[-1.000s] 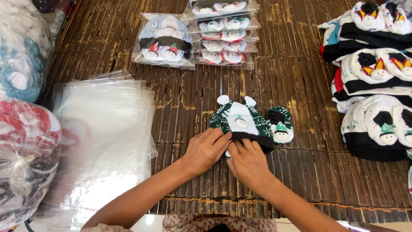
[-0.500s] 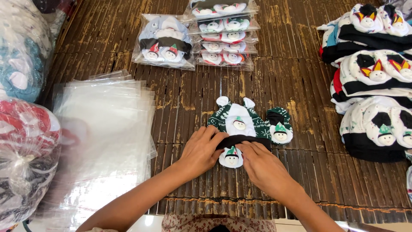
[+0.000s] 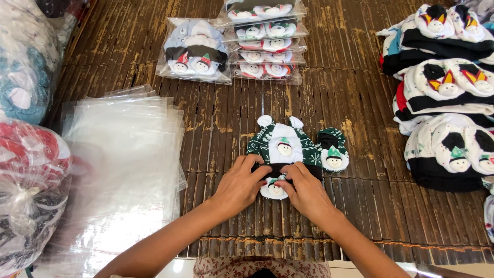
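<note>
A small green and white knitted hat with two ear bumps and a round face patch lies on the dark slatted mat. Just below it sits a small bootie with a face on its toe. My left hand and my right hand press together on that bootie and on the hat's lower black edge. A second matching bootie lies to the right of the hat, untouched.
A stack of clear plastic bags lies at the left. Big tied bags of goods sit at the far left. Packed sets and a pile of them lie at the back. Stacked unpacked sets fill the right.
A bootie has come out below the hat, and both hands have shifted down onto it. The hat and the right bootie stay where they were.
</note>
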